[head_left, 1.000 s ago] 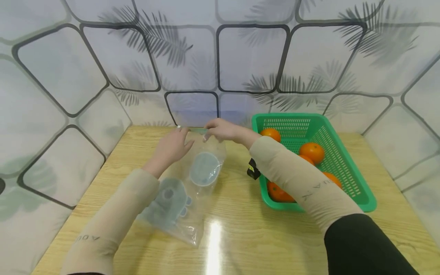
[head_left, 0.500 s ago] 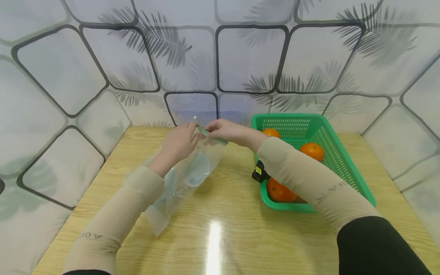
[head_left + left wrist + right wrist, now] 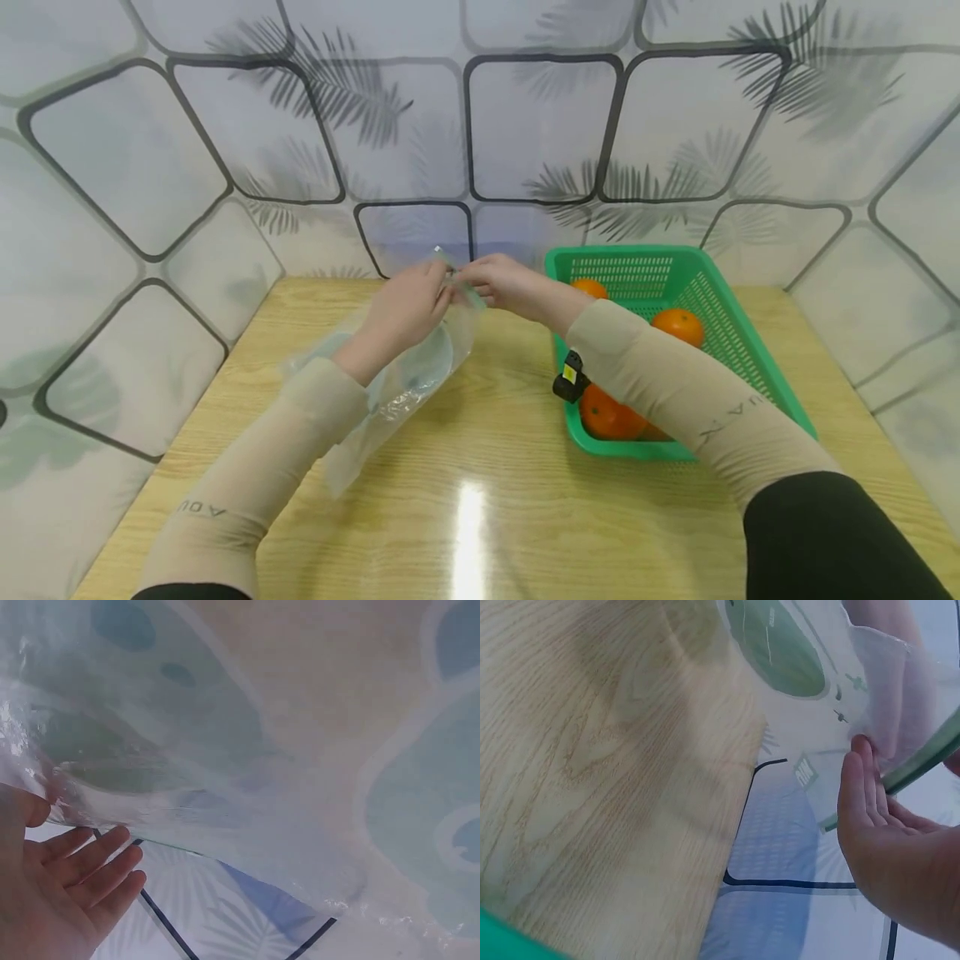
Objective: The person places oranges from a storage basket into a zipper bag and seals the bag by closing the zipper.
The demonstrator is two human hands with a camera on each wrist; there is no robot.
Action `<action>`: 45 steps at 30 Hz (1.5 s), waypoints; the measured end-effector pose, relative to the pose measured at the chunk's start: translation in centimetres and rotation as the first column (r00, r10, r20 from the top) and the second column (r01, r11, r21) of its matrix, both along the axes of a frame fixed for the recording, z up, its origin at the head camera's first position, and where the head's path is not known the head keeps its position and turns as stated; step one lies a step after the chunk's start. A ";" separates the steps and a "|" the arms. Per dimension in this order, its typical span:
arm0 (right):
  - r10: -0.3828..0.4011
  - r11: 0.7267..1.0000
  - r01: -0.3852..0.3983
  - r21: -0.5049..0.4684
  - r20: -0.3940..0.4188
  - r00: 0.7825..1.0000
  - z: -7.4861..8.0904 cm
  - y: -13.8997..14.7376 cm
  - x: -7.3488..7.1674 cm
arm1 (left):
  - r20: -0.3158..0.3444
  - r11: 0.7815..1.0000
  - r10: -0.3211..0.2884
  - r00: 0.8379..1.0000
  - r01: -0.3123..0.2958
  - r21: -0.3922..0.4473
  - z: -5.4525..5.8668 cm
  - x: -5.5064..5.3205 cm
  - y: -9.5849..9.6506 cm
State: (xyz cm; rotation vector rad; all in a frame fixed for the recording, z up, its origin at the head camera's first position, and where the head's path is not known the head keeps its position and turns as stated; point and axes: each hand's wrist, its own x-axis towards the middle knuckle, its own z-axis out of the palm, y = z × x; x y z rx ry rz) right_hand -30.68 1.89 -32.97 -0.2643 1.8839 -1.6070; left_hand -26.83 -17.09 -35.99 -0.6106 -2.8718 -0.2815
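A clear zip-lock bag (image 3: 431,367) with pale blue prints hangs slanting over the wooden table, its top edge up near the back wall. My left hand (image 3: 405,308) pinches that edge; the left wrist view has its thumb and fingers (image 3: 97,859) at the film's border. Just to the right, my right hand (image 3: 517,287) holds the same edge, fingertips close to the left hand's. In the right wrist view the green zip strip (image 3: 926,761) runs between its thumb and fingers. The left forearm hides part of the bag. No contents show through the film.
A green plastic basket (image 3: 630,450) stands on the table (image 3: 525,500) at the right, holding several oranges (image 3: 678,327). My right forearm passes over it. The black wrist camera (image 3: 572,379) sits close to its left rim. A patterned wall (image 3: 547,133) closes off the back and sides.
My left hand has moved right and slightly up, towards the right hand. The bag's top edge has bunched between the hands, and its lower end has swung left and up.
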 end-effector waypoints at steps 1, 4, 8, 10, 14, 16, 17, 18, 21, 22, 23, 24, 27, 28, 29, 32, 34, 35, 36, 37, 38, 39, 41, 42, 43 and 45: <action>-0.019 1.000 0.019 -0.014 0.022 1.000 0.0 0.0 -0.1 | -0.001 1.000 -0.011 1.000 0.011 0.005 0.0 0.0 0.1; -0.069 0.996 0.073 -0.051 0.077 0.995 -0.1 0.1 -0.2 | -0.004 0.999 -0.031 1.000 0.031 0.017 0.2 0.1 0.4; -0.125 0.990 0.130 -0.046 0.096 0.987 -0.2 0.3 -0.1 | 0.003 0.998 -0.051 0.999 0.051 0.026 0.5 0.1 0.8; -0.136 0.990 0.139 -0.028 0.087 0.987 -0.2 0.4 0.0 | 0.012 0.998 -0.063 0.998 0.063 0.025 0.6 0.1 0.9; -0.140 0.990 0.141 -0.016 0.059 0.988 -0.2 0.6 0.2 | 0.021 0.996 -0.087 0.996 0.087 0.021 0.8 0.1 1.0; -0.141 0.989 0.143 -0.027 0.045 0.989 -0.2 0.6 0.3 | 0.016 0.995 -0.097 0.995 0.097 0.030 0.9 0.1 1.1; -0.143 0.989 0.145 -0.035 0.041 0.989 -0.2 0.6 0.3 | 0.012 0.994 -0.101 0.995 0.100 0.036 0.9 0.1 1.1; -0.146 0.988 0.148 -0.047 0.040 0.988 -0.2 0.6 0.3 | 0.007 0.994 -0.103 0.995 0.103 0.041 1.0 0.1 1.1; -0.163 0.983 0.166 -0.079 0.046 0.986 -0.1 0.6 0.3 | -0.012 0.993 -0.107 0.994 0.108 0.058 1.2 -0.1 1.4; -0.172 0.980 0.176 -0.089 0.050 0.984 -0.1 0.6 0.3 | -0.016 0.992 -0.109 0.994 0.110 0.066 1.4 -0.1 1.5; -0.182 0.978 0.187 -0.096 0.054 0.982 -0.1 0.7 0.3 | -0.015 0.991 -0.110 0.994 0.111 0.077 1.5 -0.2 1.6; -0.190 0.975 0.196 -0.104 0.058 0.980 -0.1 0.7 0.3 | -0.012 0.990 -0.110 0.994 0.111 0.093 1.6 -0.2 1.7; -0.209 0.970 0.216 -0.112 0.066 0.976 -0.1 0.9 0.3 | 0.022 0.984 -0.102 0.995 0.097 0.151 1.8 -0.5 2.1; -0.212 0.969 0.219 -0.114 0.069 0.975 -0.1 0.9 0.3 | 0.036 0.981 -0.096 0.995 0.088 0.173 1.9 -0.6 2.3; -0.213 0.968 0.220 -0.117 0.073 0.974 -0.1 1.0 0.3 | 0.048 0.978 -0.092 0.995 0.081 0.192 1.9 -0.7 2.3; -0.221 0.966 0.230 -0.119 0.081 0.972 -0.3 1.1 0.3 | 0.075 0.970 -0.076 0.994 0.056 0.235 1.9 -0.9 2.6; -0.229 0.963 0.239 -0.125 0.087 0.969 -0.5 1.2 0.3 | 0.105 0.959 -0.065 0.992 0.033 0.282 2.0 -0.9 2.7; -0.231 0.963 0.240 -0.124 0.083 0.969 -0.5 1.3 0.3 | 0.123 0.949 -0.059 0.991 0.018 0.314 2.0 -0.9 2.7; -0.235 0.962 0.244 -0.123 0.080 0.969 -0.6 1.3 0.4 | 0.141 0.939 -0.052 0.989 0.000 0.345 2.0 -0.9 2.8; -0.240 0.961 0.249 -0.124 0.079 0.968 -0.6 1.4 0.4 | 0.158 0.927 -0.045 0.986 -0.017 0.375 2.1 -0.9 2.7; -0.241 0.960 0.249 -0.128 0.076 0.967 -0.7 1.4 0.5 | 0.174 0.913 -0.042 0.984 -0.033 0.407 2.1 -0.9 2.7; -0.241 0.960 0.249 -0.128 0.071 0.968 -0.7 1.5 0.5 | 0.183 0.900 -0.042 0.982 -0.042 0.434 2.2 -0.8 2.7; -0.242 0.961 0.248 -0.127 0.057 0.969 -0.7 1.6 0.6 | 0.192 0.884 -0.041 0.980 -0.054 0.464 2.2 -0.7 2.7; -0.247 0.959 0.252 -0.127 0.055 0.967 -0.7 1.6 0.6 | 0.194 0.881 -0.044 0.980 -0.054 0.470 2.2 -0.7 2.7; -0.251 0.959 0.255 -0.124 0.050 0.967 -0.7 1.6 0.7 | 0.194 0.880 -0.047 0.980 -0.051 0.471 2.3 -0.7 2.8; -0.259 0.957 0.262 -0.126 0.042 0.965 -0.7 1.7 0.8 | 0.195 0.883 -0.052 0.979 -0.047 0.468 2.3 -0.8 2.9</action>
